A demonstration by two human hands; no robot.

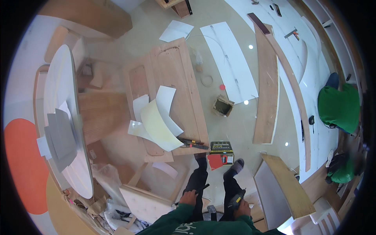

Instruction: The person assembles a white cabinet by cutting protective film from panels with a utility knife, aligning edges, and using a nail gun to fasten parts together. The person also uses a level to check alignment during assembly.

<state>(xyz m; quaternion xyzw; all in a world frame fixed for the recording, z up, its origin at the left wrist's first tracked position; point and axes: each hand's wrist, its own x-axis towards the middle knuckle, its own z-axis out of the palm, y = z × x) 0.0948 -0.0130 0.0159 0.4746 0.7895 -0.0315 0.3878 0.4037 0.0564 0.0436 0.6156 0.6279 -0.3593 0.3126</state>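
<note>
My left hand (188, 197) is closed beside my left thigh, and a thin dark stick-like tool (205, 187) points out from near its fingers. By my right leg, my right hand (243, 208) is wrapped round a black hand tool with a yellow patch (235, 200); its exact kind is unclear. In front of my feet stands a dark box (221, 147) with a red sheet (214, 161) against it. A wooden panel (190, 86) lies beyond, with curved white and cream sheets (159, 124) and several slim hand tools (192, 143) on it.
An open carton (223, 106) stands on the floor near a long white panel (231, 62) and wooden strips (267, 86). A white oval board (68, 121) stands at left, a wood-edged panel (290, 188) at right. Other people in green (338, 105) are at far right.
</note>
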